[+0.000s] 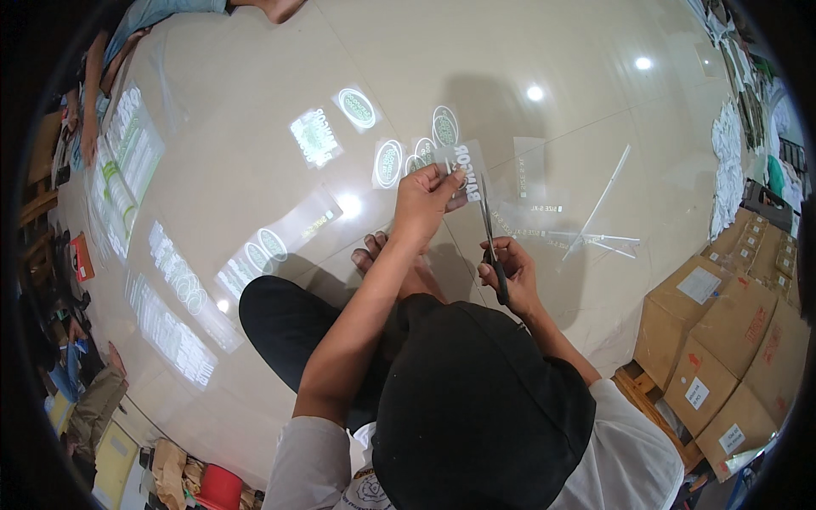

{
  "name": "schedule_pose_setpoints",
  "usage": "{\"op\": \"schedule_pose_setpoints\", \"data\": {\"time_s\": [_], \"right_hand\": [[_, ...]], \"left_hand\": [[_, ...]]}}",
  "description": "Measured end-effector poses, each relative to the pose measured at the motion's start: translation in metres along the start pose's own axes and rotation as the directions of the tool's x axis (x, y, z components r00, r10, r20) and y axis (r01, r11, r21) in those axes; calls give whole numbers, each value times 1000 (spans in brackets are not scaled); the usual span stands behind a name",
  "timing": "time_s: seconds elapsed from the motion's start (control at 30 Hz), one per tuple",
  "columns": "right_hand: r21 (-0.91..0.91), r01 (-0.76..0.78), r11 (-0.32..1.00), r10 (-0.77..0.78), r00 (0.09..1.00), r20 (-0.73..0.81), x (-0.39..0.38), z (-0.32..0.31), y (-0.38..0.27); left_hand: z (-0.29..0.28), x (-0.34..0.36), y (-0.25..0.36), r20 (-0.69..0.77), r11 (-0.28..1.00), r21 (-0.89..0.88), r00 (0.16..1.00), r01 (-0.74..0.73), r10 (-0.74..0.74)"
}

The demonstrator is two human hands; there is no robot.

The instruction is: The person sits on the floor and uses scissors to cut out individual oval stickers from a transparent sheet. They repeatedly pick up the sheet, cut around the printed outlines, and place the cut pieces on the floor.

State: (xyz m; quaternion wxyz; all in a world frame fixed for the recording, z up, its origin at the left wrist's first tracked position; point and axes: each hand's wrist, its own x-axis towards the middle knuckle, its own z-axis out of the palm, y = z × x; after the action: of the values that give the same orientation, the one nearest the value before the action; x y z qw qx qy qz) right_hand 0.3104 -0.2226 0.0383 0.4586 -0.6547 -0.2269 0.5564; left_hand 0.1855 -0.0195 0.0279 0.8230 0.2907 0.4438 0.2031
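My left hand [418, 206] pinches a small clear film piece [469, 155] printed with white lettering, held above the floor. In my right hand [517, 274] is a pair of black scissors [487, 223]; its blades point away from me along the right edge of that piece. Just beyond my left hand lie several cut film pieces with oval prints, among them one oval transfer [388, 164] and another oval transfer [444, 125]. Farther left are a lettered film piece [314, 138] and a third oval transfer [357, 108]. Clear film offcuts [529, 168] lie right of the scissors.
Thin trimmed strips [598, 202] cross on the tiled floor at right. Long printed film sheets [177, 327] lie at left. Stacked cardboard boxes [701, 340] stand at right. At the upper left, another person's hand [89, 140] is by a printed sheet [127, 170].
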Motion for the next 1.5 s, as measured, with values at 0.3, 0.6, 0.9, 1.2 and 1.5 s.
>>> {"op": "schedule_pose_setpoints", "data": {"time_s": [0.3,0.6,0.9,1.2,1.5], "right_hand": [[28,-30,999,30,1000,-6,6,6,-10],[8,-11,1000,11,1000,11,8,-1,-5],[41,-53,998,55,998,-38,7,6,-14],[-2,-57,998,57,998,-32,7,6,-15],[35,-55,998,57,997,-58,8,4,-13]], "left_hand": [[1,-7,6,6,1000,5,1000,0,0],[4,-6,9,15,1000,9,1000,-6,6],[5,-6,13,19,1000,4,1000,10,-10],[4,-3,12,20,1000,8,1000,22,-22],[9,-8,3,60,995,44,994,87,-89]]}}
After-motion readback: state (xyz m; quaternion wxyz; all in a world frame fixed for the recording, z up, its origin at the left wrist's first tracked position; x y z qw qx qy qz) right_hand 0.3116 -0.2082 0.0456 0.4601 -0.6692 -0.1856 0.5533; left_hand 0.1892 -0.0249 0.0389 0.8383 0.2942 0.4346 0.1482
